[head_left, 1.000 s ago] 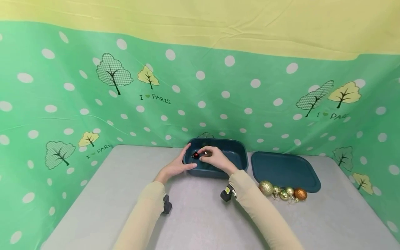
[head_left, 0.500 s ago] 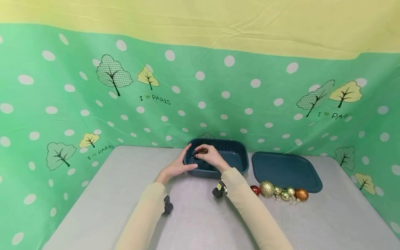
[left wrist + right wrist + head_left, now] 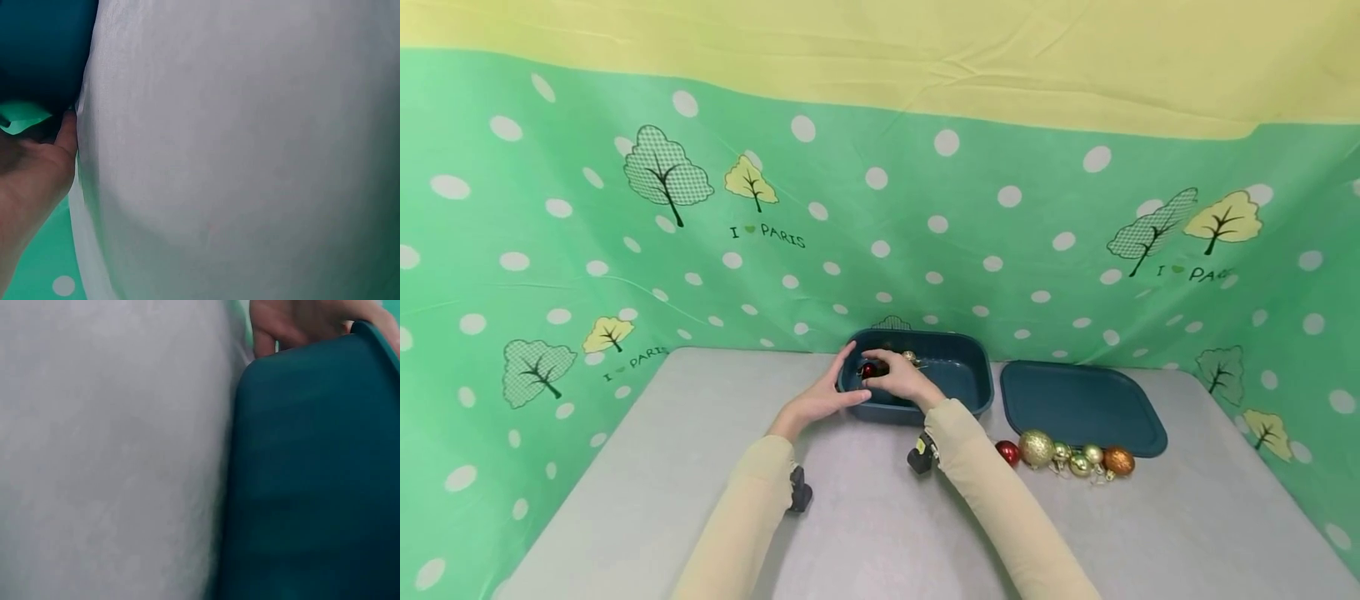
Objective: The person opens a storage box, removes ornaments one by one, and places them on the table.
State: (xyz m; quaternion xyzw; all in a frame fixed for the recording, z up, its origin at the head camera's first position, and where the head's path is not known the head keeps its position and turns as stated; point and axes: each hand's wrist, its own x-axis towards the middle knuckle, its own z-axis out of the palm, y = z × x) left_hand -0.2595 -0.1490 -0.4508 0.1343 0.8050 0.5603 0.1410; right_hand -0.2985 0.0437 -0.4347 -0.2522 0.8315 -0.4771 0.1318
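A teal box [image 3: 958,385] stands open at the back of the grey table [image 3: 865,533]. My left hand [image 3: 822,402] cups its left corner, thumb on the front wall and fingers along the side; the right wrist view shows those fingers [image 3: 300,325] behind the box [image 3: 312,475]. My right hand [image 3: 897,379] reaches over the rim with a small red bauble [image 3: 868,370] at its curled fingertips. A small gold bauble [image 3: 910,357] lies in the box behind that hand. The left wrist view shows only the box's corner [image 3: 37,50] and the table [image 3: 250,156].
The box's teal lid [image 3: 1081,407] lies flat to the right. In front of it sits a row of baubles: a red one [image 3: 1008,452], a big gold one [image 3: 1037,447], small gold ones [image 3: 1081,464] and an orange one [image 3: 1118,460]. A green dotted cloth [image 3: 550,250] walls the table.
My right hand dipped lower over the box's left end with the red bauble at its fingertips. Its arm shifted left and uncovered a red bauble on the table. The left hand stayed put.
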